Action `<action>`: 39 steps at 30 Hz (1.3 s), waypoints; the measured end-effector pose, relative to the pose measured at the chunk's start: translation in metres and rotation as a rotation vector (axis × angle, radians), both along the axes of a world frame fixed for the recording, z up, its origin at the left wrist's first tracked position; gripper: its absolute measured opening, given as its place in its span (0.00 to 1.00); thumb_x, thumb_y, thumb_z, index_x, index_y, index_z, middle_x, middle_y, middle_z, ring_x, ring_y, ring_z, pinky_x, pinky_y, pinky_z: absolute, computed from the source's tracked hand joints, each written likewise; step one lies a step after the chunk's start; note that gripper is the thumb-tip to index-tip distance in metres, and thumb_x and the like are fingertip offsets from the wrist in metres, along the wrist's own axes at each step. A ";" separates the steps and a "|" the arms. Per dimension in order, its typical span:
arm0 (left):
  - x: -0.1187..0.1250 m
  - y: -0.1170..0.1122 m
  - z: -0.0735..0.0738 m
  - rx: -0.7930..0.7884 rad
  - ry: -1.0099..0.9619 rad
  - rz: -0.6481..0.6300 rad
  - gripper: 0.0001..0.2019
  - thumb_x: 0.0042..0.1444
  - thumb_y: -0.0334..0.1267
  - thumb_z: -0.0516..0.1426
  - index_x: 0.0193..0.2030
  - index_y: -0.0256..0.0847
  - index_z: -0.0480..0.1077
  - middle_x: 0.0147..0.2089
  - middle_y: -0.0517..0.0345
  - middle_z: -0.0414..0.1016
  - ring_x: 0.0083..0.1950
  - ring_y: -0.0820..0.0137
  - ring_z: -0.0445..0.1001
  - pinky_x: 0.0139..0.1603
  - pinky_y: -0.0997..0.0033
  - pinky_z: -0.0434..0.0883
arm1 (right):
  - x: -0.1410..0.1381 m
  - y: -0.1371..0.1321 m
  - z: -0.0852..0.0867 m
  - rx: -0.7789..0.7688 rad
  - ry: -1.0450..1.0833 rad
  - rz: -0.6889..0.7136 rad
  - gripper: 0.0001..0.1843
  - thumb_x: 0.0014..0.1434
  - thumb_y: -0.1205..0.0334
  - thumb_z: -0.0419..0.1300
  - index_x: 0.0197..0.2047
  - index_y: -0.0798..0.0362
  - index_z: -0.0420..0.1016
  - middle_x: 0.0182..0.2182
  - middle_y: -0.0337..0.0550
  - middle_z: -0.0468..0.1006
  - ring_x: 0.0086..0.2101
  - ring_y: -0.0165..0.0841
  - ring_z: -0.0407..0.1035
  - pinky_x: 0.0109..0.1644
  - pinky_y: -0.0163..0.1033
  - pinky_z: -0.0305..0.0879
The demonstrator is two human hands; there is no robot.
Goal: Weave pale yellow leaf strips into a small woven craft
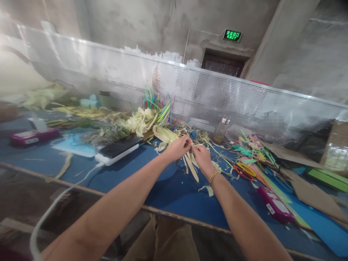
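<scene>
Your surface [176,195] spans the frame, its front edge sloping from the left margin down to the lower right. A perforated metal screen [201,79] bounds the far side. The widest bare room lies at the lower centre, between your forearms and that edge, broken only by a pale curled scrap [208,190] beside your right wrist. To the left of centre, a black phone [121,145] on a white block [116,157] limits the space, and a white cable [61,195] runs from the block over the edge at lower left. At right, red-and-yellow handles [246,171], a purple device [275,204] and blue sheets [323,221] crowd the surface.

Your left hand [182,145] and right hand [200,156] meet near the centre, almost touching. Each has its fingertips pinched together on pale strips [192,168], which spread below and between the hands; how many are gripped, you cannot tell. Just beyond your left hand lies a broad pale husk [164,135]; farther up and left sits a heap of husks [143,121]. A lidded bottle [221,129] stands beyond your right hand, near the screen.
</scene>
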State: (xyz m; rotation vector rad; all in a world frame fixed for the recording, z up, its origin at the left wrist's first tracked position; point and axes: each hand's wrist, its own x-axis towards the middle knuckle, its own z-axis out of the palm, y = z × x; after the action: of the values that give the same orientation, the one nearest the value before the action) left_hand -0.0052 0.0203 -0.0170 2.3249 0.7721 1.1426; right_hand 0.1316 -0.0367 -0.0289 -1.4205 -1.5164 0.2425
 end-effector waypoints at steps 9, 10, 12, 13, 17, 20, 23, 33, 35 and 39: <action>0.001 0.000 0.004 -0.081 -0.100 -0.140 0.04 0.54 0.30 0.50 0.36 0.41 0.58 0.25 0.64 0.66 0.28 0.72 0.68 0.30 0.72 0.62 | 0.008 -0.007 0.015 0.064 -0.098 -0.078 0.18 0.53 0.48 0.57 0.25 0.54 0.75 0.21 0.40 0.75 0.23 0.31 0.65 0.29 0.35 0.56; 0.001 0.001 0.005 -0.100 -0.135 -0.130 0.04 0.54 0.30 0.50 0.35 0.41 0.58 0.24 0.65 0.65 0.27 0.72 0.68 0.30 0.72 0.62 | 0.008 -0.008 0.016 0.073 -0.072 -0.054 0.17 0.53 0.48 0.57 0.27 0.54 0.75 0.22 0.41 0.76 0.24 0.32 0.66 0.29 0.35 0.58; 0.001 0.003 0.007 -0.144 -0.196 -0.100 0.04 0.54 0.31 0.51 0.34 0.41 0.57 0.24 0.65 0.64 0.27 0.73 0.68 0.30 0.72 0.63 | 0.009 -0.009 0.019 0.091 -0.047 0.018 0.15 0.53 0.50 0.58 0.32 0.54 0.76 0.26 0.42 0.78 0.26 0.32 0.69 0.32 0.35 0.61; 0.001 0.003 0.008 -0.169 -0.214 -0.085 0.04 0.54 0.31 0.52 0.33 0.41 0.57 0.24 0.65 0.64 0.26 0.73 0.68 0.30 0.73 0.63 | 0.010 -0.009 0.019 0.105 -0.063 0.044 0.14 0.53 0.51 0.58 0.34 0.53 0.76 0.29 0.43 0.78 0.28 0.33 0.69 0.34 0.36 0.62; 0.000 0.004 0.008 -0.233 -0.208 -0.082 0.03 0.54 0.33 0.52 0.32 0.40 0.59 0.24 0.65 0.65 0.26 0.74 0.68 0.30 0.73 0.63 | 0.015 -0.007 0.020 0.168 -0.226 -0.020 0.10 0.54 0.55 0.58 0.32 0.51 0.77 0.32 0.44 0.77 0.32 0.34 0.69 0.39 0.38 0.62; 0.001 0.003 0.005 -0.207 -0.125 -0.144 0.01 0.55 0.34 0.51 0.34 0.40 0.60 0.24 0.64 0.66 0.26 0.74 0.66 0.29 0.74 0.62 | 0.018 -0.007 0.019 0.185 -0.315 -0.091 0.10 0.55 0.56 0.57 0.30 0.52 0.75 0.30 0.44 0.76 0.32 0.34 0.67 0.39 0.39 0.61; 0.000 0.000 0.003 -0.134 -0.029 -0.170 0.02 0.56 0.35 0.50 0.36 0.40 0.60 0.25 0.64 0.66 0.27 0.73 0.65 0.30 0.73 0.61 | 0.020 -0.009 0.022 0.229 -0.407 -0.157 0.08 0.53 0.56 0.59 0.30 0.52 0.75 0.31 0.45 0.75 0.35 0.37 0.66 0.43 0.41 0.59; -0.002 -0.011 0.007 -0.122 0.084 -0.266 0.06 0.55 0.33 0.51 0.39 0.42 0.57 0.24 0.65 0.67 0.28 0.72 0.67 0.31 0.72 0.61 | 0.038 -0.002 0.024 -0.001 -0.217 0.107 0.13 0.54 0.54 0.57 0.29 0.51 0.78 0.33 0.43 0.79 0.38 0.37 0.69 0.45 0.41 0.59; 0.001 -0.008 0.004 -0.217 0.024 -0.293 0.08 0.55 0.34 0.52 0.39 0.42 0.55 0.23 0.67 0.65 0.27 0.72 0.67 0.29 0.73 0.61 | 0.039 -0.001 0.024 -0.063 -0.063 0.196 0.14 0.52 0.52 0.59 0.29 0.54 0.78 0.30 0.41 0.79 0.33 0.34 0.69 0.40 0.38 0.60; 0.002 -0.005 0.002 -0.353 -0.049 -0.328 0.13 0.53 0.38 0.55 0.42 0.41 0.55 0.21 0.69 0.65 0.23 0.74 0.64 0.27 0.74 0.59 | 0.035 -0.004 0.025 -0.125 0.055 0.235 0.15 0.47 0.50 0.62 0.27 0.56 0.77 0.22 0.37 0.73 0.25 0.28 0.62 0.33 0.35 0.57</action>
State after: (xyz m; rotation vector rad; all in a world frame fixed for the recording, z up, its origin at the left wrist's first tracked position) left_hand -0.0036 0.0153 -0.0148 2.0253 0.5014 0.8406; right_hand 0.1662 -0.0405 -0.0039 -1.3195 -1.6455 0.5237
